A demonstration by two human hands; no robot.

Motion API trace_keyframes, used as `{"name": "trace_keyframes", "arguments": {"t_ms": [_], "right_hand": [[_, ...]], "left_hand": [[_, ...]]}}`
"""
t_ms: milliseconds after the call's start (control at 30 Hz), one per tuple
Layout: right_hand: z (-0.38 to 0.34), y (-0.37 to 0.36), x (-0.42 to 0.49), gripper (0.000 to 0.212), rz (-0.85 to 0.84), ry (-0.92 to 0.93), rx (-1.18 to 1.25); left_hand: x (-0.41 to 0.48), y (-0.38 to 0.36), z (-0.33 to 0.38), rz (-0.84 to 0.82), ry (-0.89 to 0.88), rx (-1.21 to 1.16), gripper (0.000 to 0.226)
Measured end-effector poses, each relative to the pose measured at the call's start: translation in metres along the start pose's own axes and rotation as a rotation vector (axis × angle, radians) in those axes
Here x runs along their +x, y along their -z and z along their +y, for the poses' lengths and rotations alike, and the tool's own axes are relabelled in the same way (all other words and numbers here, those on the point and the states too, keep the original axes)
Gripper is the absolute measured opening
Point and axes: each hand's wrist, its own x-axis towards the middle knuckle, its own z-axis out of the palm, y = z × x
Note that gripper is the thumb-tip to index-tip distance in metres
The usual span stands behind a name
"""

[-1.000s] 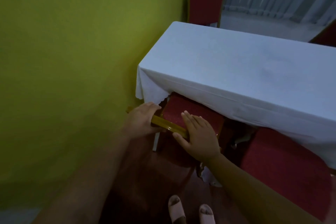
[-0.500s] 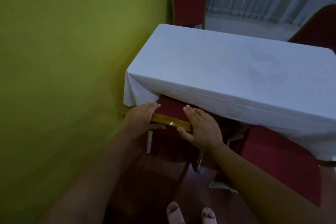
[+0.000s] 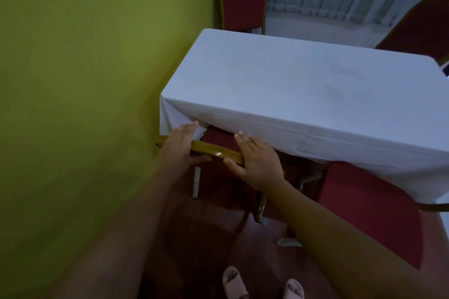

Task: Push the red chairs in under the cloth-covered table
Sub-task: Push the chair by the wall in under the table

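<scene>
The gold top rail (image 3: 216, 152) of a red chair (image 3: 218, 139) is gripped by both hands at the near left corner of the table (image 3: 303, 85). The left hand (image 3: 178, 147) is wrapped over the rail near its left end, fingers reaching the hanging edge of the white cloth (image 3: 177, 116). The right hand (image 3: 255, 161) is closed over the rail further right, thumb below it. The chair's back is seen touching the cloth, its seat hidden beneath. A second red chair (image 3: 371, 211) is set to the right, partly under the table. Two more chairs (image 3: 243, 0) are placed on the far side.
</scene>
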Motion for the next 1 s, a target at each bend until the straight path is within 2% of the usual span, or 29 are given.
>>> {"name": "trace_keyframes", "arguments": {"t_ms": [267, 433, 533, 633, 767, 1000], "right_hand": [[-0.001, -0.002, -0.017, 0.075, -0.006, -0.071, 0.110], [0.013, -0.004, -0.041, 0.063, -0.022, -0.039, 0.120], [0.031, -0.001, -0.070, 0.065, -0.065, -0.079, 0.142], [0.057, 0.005, -0.099, 0.067, -0.159, -0.071, 0.125], [0.107, 0.020, -0.140, 0.066, -0.278, -0.018, -0.006], [0.218, 0.070, -0.216, 0.062, -0.325, -0.163, -0.113]], "left_hand": [[-0.024, -0.013, 0.005, 0.081, 0.097, 0.011, 0.083], [-0.041, -0.019, 0.027, 0.105, 0.211, 0.047, 0.086], [-0.056, -0.026, 0.048, 0.111, 0.301, 0.050, 0.096], [-0.072, -0.037, 0.080, 0.080, 0.388, 0.016, 0.099], [-0.083, -0.061, 0.137, -0.073, 0.261, 0.091, 0.087], [-0.088, -0.116, 0.276, -0.179, 0.271, 0.073, 0.083]]}}
